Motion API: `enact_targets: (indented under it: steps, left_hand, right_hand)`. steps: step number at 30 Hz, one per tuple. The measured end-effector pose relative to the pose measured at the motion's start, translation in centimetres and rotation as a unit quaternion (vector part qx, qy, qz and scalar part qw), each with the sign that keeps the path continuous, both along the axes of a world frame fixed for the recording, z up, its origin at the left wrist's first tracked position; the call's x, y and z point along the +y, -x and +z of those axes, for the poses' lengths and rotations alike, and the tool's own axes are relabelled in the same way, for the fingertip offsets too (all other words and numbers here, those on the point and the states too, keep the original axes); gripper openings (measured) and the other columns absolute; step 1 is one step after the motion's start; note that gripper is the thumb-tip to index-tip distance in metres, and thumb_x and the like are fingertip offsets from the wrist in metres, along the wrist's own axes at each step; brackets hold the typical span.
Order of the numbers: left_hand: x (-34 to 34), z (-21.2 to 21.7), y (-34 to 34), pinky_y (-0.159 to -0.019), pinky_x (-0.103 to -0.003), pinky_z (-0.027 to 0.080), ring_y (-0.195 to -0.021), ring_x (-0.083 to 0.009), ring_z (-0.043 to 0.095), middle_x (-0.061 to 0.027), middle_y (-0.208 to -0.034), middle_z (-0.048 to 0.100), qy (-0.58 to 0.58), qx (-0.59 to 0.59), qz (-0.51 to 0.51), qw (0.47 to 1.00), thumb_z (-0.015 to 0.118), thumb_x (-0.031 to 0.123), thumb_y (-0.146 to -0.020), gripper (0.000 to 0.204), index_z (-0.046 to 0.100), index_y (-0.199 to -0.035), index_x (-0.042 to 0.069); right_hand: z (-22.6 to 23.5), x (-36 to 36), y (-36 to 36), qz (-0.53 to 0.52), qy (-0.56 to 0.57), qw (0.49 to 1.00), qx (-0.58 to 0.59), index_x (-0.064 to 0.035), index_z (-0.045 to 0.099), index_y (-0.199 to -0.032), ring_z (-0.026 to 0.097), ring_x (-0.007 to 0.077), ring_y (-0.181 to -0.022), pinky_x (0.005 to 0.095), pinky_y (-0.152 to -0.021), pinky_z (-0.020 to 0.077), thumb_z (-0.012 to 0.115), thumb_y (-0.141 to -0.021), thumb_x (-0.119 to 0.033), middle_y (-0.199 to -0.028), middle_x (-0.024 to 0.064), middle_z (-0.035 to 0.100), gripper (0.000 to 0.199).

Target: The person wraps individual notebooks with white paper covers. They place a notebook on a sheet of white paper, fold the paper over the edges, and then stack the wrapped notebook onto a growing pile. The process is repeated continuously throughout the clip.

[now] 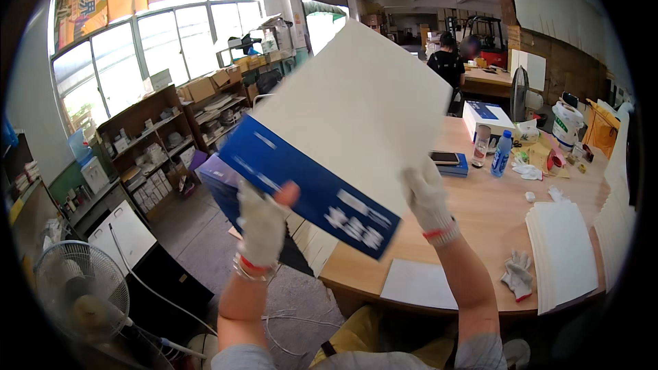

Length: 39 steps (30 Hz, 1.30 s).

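Note:
Tilted in front of me is a large white-and-blue cardboard piece (363, 96), with a plain white face and a blue band with white print along its near edge. I cannot tell whether it is a box or a folded sheet. My left hand (260, 227), in a pale work glove with a bare thumb tip, grips the blue band. My right hand (426, 200), gloved too and slightly blurred, holds the white face's right edge; its fingertips are partly hidden. Just behind my left hand is a purple-blue printed thing (223, 181), mostly covered.
The wooden table (480, 233) carries a grey sheet (418, 284), a loose glove (517, 275), a white sheet stack (565, 253), bottles (502, 153), a phone (445, 158) and a blue-and-white box (488, 120). A fan (82, 281) stands left. A person (447, 65) is farther back.

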<state>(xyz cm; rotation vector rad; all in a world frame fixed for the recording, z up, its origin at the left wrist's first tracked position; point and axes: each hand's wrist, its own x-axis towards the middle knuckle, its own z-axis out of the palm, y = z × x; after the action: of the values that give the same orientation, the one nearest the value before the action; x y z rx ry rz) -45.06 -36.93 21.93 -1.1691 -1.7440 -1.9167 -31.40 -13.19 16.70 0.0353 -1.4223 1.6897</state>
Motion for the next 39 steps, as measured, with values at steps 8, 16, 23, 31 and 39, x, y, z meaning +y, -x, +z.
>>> enact_targets:
  steps: [8, 16, 23, 31, 39]
  left_hand:
    - [-2.8, -0.6, 14.7, -0.117, -0.033, 0.014, -0.144, -0.0338, 0.023, -0.0277, -0.152, 0.027, 0.098, -0.078, 0.348, 0.929, 0.057, 0.034, -0.081, 0.086, 0.022, -0.146, -0.011]
    - [-2.8, -2.7, 18.4, -0.112, -0.028, 0.019, -0.138, -0.0283, 0.03, -0.0227, -0.151, 0.031, -0.013, -0.129, 0.259, 0.957, 0.058, 0.031, -0.078, 0.085, 0.026, -0.144, -0.013]
    - [-2.8, -6.1, 9.3, -0.116, -0.033, 0.02, -0.139, -0.0237, 0.03, -0.0153, -0.152, 0.031, -0.129, 0.128, 0.325, 0.928, 0.057, 0.022, -0.096, 0.064, 0.026, -0.148, 0.0]
    - [9.4, -14.7, -8.4, -0.075, -0.038, 0.055, -0.084, -0.0329, 0.065, -0.0142, -0.096, 0.066, 0.144, 0.326, -0.368, 0.859, 0.063, 0.007, -0.082, 0.021, 0.065, -0.103, 0.006]
    - [30.4, -20.4, -31.0, -0.093, -0.042, 0.049, -0.108, -0.0284, 0.056, -0.0153, -0.131, 0.049, 0.338, -0.486, -0.693, 0.411, 0.05, 0.026, -0.098, 0.044, 0.041, -0.132, 0.0]
  right_hand:
    - [7.9, -5.4, 11.9, 0.013, -0.006, 0.948, -0.317, 0.0041, 0.053, -0.104, 0.061, 0.0153, -0.059, 0.0315, -0.052, 0.0549, 0.061, -0.093, -0.034, -0.08, 0.0087, 0.063, 0.041]
    - [8.3, -5.4, 11.8, -0.048, -0.184, 0.885, -0.426, 0.0062, 0.053, -0.112, 0.064, 0.019, -0.057, 0.0316, -0.055, 0.0558, 0.052, -0.094, -0.052, -0.08, 0.0116, 0.066, 0.061]
    - [-2.6, 1.0, -1.0, 0.064, -0.139, 0.928, -0.341, 0.0033, 0.04, -0.138, 0.062, 0.0133, -0.071, 0.0281, -0.064, 0.0552, 0.058, -0.095, -0.038, -0.092, 0.0118, 0.064, 0.062]
    - [-17.2, 0.7, -30.8, -0.272, 0.019, 0.891, -0.362, 0.0015, 0.057, -0.115, 0.059, 0.0089, -0.079, 0.0248, -0.071, 0.0514, 0.06, -0.096, -0.02, -0.093, 0.0024, 0.062, 0.029]
    - [-16.0, -3.7, -37.4, -0.581, -0.251, 0.487, -0.602, -0.005, 0.051, -0.101, 0.061, 0.0416, -0.095, 0.048, -0.079, 0.0525, 0.063, -0.085, -0.02, -0.134, 0.0255, 0.046, 0.025]
